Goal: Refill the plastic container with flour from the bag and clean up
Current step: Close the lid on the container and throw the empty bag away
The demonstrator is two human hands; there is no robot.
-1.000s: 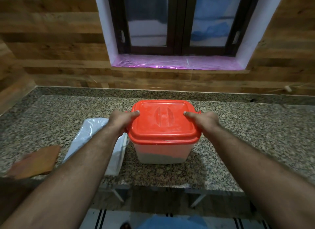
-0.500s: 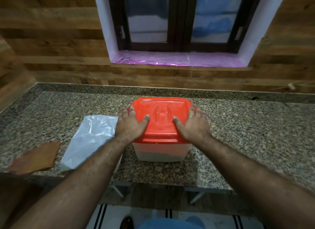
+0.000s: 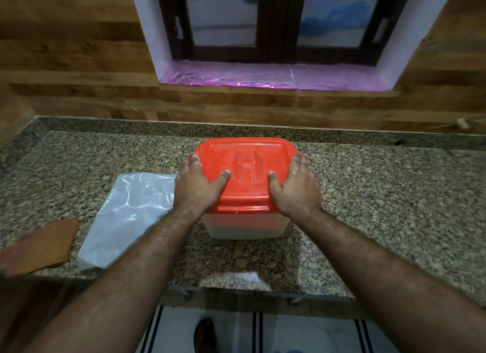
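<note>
Bright orange-red lid (image 3: 246, 174) on a whitish container (image 3: 244, 225), speckled brown-black granite counter (image 3: 394, 195), purple sill film (image 3: 263, 76) at 12 o'clock.

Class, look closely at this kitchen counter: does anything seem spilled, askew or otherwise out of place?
Little stands out. The red lid sits level on the container under both hands. A faint whitish dusting, perhaps flour, shows on the lid, and the plastic bag lies flat beside it.
</note>
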